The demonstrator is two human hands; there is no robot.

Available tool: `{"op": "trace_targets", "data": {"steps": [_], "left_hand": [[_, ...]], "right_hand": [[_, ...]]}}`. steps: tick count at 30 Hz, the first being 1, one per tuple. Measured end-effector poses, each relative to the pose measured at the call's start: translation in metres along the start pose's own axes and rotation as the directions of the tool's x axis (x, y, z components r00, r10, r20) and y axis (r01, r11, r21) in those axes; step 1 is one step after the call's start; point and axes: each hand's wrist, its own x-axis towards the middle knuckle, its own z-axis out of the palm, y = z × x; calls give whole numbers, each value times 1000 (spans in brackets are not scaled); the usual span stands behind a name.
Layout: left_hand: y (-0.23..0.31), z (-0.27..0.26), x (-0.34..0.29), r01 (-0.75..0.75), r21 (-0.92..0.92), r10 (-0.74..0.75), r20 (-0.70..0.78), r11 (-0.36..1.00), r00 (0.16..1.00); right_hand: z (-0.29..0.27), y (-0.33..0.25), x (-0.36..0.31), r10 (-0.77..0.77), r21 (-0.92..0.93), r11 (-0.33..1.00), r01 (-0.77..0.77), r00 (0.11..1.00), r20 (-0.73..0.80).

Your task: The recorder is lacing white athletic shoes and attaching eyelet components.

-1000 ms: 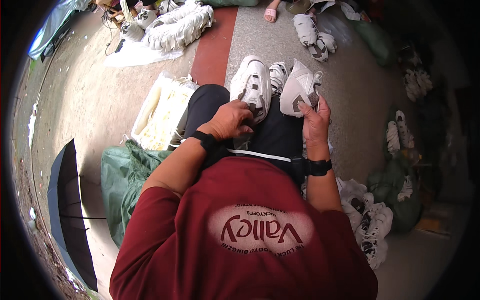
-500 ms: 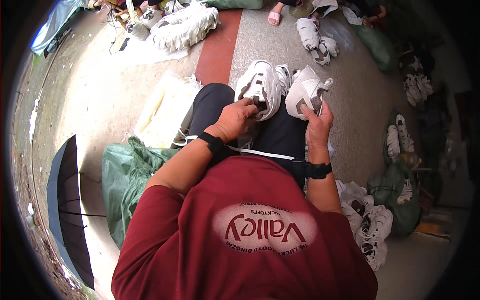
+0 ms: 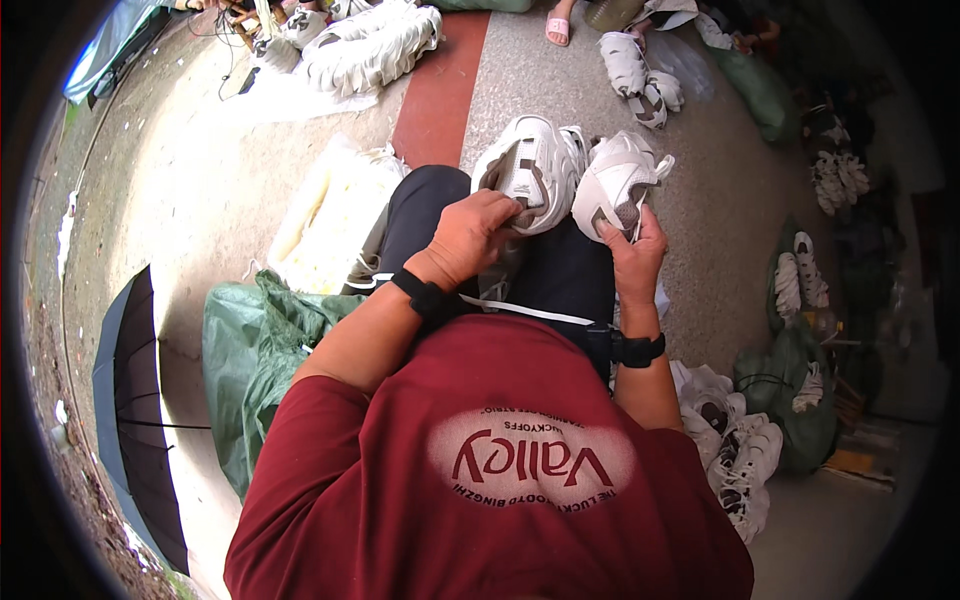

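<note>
My left hand grips the near end of a white sneaker upper, with its fingers tucked into the brown-lined opening. Beside it, my right hand pinches the edge of a second white upper, which has grey-brown mesh and a loop at its side. Both uppers are held close together above my dark-trousered knees. Between them shows more white shoe material, partly covered. A white cord lies across my lap.
On my left are a green sack, an open dark umbrella and a pale plastic bag. White shoes are piled at my right. Ahead lie more shoe bundles, and a person's foot in a pink sandal.
The left-hand upper has turned slightly, so more of its opening shows. The right-hand upper has tilted a little, and my right hand has shifted slightly down.
</note>
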Motion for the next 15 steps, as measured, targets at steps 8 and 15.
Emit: {"op": "trace_targets", "data": {"steps": [8,15], "left_hand": [[-35,-35,-2,90,-723,-465,-339,685,818],[-44,-39,-11,106,-697,-461,-345,710,818]], "right_hand": [[14,-7,2,-89,-176,974,141,957,275],[83,42,-8,-133,-282,851,443,701,700]]}}
